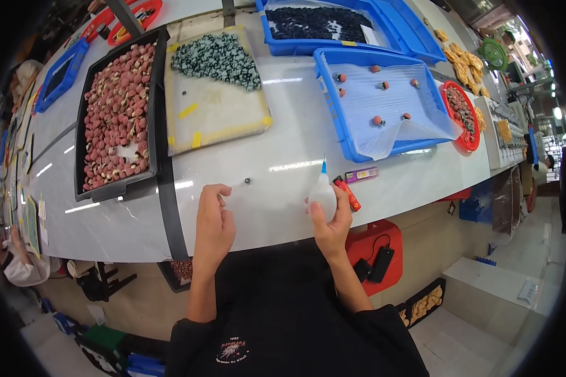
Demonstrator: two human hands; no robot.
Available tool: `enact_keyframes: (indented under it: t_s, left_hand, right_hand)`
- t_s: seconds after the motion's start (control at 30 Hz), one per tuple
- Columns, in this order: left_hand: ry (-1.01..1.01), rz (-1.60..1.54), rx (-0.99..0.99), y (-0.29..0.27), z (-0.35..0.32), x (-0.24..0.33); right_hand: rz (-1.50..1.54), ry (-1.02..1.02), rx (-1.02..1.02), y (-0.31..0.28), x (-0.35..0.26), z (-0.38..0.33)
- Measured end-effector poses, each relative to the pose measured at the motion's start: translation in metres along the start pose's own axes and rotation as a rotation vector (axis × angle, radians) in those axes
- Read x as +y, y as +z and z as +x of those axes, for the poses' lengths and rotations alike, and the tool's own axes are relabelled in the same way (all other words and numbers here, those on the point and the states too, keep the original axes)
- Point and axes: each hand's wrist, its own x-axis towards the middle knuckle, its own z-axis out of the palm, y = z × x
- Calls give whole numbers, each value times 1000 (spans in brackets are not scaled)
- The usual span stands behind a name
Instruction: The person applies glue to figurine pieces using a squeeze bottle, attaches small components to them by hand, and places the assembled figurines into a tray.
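Holding a white squeeze bottle [322,196] upright near the front edge of the tabletop [277,213], the right hand [333,227] has its fingers clamped around the bottle's rounded body, thumb across the near side, with a thin blue nozzle [324,167] pointing away from the person. The left hand [215,223] is to the left of it, its fingers loosely bent and apart from the thumb, with nothing seen between them; whether it touches the surface I cannot tell. A small dark green piece [247,181] lies just beyond the left hand, well apart from the nozzle. Just right of the bottle are a red stick-like item [348,193] with a black end and a small purple box [361,174]. Farther back, a blue tray [334,116] lined with a white sheet [396,103] carries several spaced reddish balls [383,85]. Left of that, green pieces [217,60] cover the far part of a taped board [223,119], beside a black tray [160,81] filled with reddish balls
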Motion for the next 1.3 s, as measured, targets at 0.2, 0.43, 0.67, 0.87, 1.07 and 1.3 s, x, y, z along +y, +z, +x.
enact_keyframes:
  t_s: [0.2,0.43,0.67,0.87,1.07,1.3]
  left_hand:
    - [50,58,-69,-5,-8,2]
    - [-71,-428,-158,1,-8,1]
    - [-159,-668,-238,-10,-5,7]
    - [-98,-756,-243,-10,-5,8]
    - [-43,-642,-216,-8,-8,4]
    - [-123,-644,-204,-8,-9,19]
  right_hand:
    - [-34,19,-53,-1,-12,-11]
    - [-83,21,-103,-11,-33,-22]
    - [-1,12,-98,-12,-44,-31]
    - [-69,-90,-228,-12,-51,-25]
    - [-74,-93,-310,-9,-52,-24]
    - [-80,-70,-369,-7,-51,-23]
